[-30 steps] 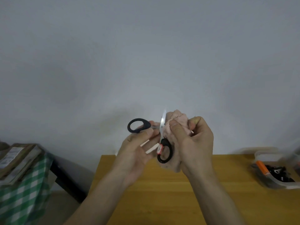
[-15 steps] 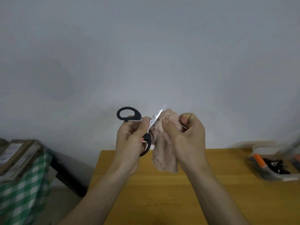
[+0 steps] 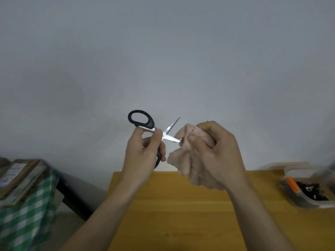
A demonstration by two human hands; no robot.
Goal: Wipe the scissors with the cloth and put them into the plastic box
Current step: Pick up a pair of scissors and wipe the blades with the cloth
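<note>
Grey-white wall (image 3: 163, 60) fills most of what we see, with a yellow wooden table (image 3: 181, 205) across the bottom. Both forearms rise from the lower edge and hold their hands up in front of the wall, above the table's far edge. We note the left hand (image 3: 143, 154), back toward us, fingers curled round the scissors (image 3: 164, 135): thumb and forefinger pinch near the pivot, one black loop stands free above the knuckles, the other loop runs down behind the fingers. Blades are spread in a V, one pointing up and right, the lower one aimed right with its tip touching the cloth (image 3: 190, 156). The right hand (image 3: 213, 154) is fisted on that pale pink cloth, thumb pressed into the bunched top, loose folds hanging below the palm toward the table. The two hands sit near each other but apart, joined only by the blade tip. At the table's right edge we see the plastic box (image 3: 306, 192), clear, holding dark items and something orange; contents too blurred to name. Far left, a green checked covering (image 3: 27, 214) with a stack of flat cardboard (image 3: 16, 180) on top
</note>
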